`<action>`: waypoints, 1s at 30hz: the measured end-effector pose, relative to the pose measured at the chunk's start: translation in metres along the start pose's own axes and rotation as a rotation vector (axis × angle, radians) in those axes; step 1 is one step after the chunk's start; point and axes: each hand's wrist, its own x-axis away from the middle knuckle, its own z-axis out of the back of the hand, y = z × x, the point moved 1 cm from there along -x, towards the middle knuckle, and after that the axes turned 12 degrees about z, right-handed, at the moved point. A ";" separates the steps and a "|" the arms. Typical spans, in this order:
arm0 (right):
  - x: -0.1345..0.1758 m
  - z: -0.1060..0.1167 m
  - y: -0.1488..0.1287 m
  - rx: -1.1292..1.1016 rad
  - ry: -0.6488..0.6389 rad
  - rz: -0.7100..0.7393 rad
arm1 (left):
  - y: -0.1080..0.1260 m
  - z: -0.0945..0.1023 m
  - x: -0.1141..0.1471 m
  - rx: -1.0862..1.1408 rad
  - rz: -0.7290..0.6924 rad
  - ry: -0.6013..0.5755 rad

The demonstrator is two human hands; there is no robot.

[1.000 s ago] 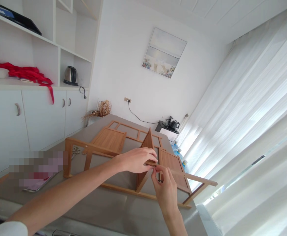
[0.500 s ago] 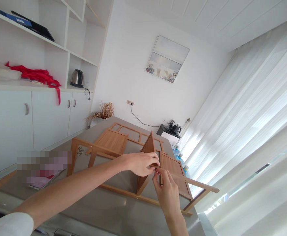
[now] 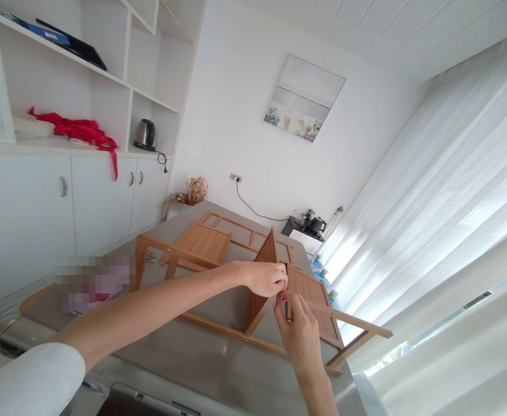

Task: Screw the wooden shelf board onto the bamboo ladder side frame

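A brown wooden frame (image 3: 236, 335) with slats and panels lies on the grey table, one panel (image 3: 267, 249) standing upright in its middle. My left hand (image 3: 266, 279) reaches across the frame, its fingers closed by the upper rail near that panel. Just below and to the right, my right hand (image 3: 299, 326) has thumb and fingers pinched together at the same spot, nearly touching the left fingertips. Whatever lies between the fingers of either hand is hidden or too small to name. A flat panel (image 3: 316, 300) shows beyond my right hand.
Small metal screws (image 3: 150, 257) lie on the grey table (image 3: 192, 358) at the frame's left. Beside them is a blurred pinkish item (image 3: 101, 286). White cabinets (image 3: 101, 196) stand left, a curtain (image 3: 430, 231) hangs right, and a small stand (image 3: 303, 237) holds a kettle (image 3: 317, 225).
My left fingers have curled in more tightly by the rail. The right hand keeps its pinch at nearly the same place on the frame. The whole view has shifted slightly.
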 end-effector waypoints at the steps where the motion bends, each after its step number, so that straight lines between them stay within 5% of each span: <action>1: 0.000 0.001 0.000 -0.008 0.006 -0.001 | -0.001 -0.001 -0.001 -0.001 -0.005 0.003; 30: 0.002 0.002 0.003 -0.129 0.012 -0.088 | 0.003 0.004 -0.004 -0.018 -0.049 0.008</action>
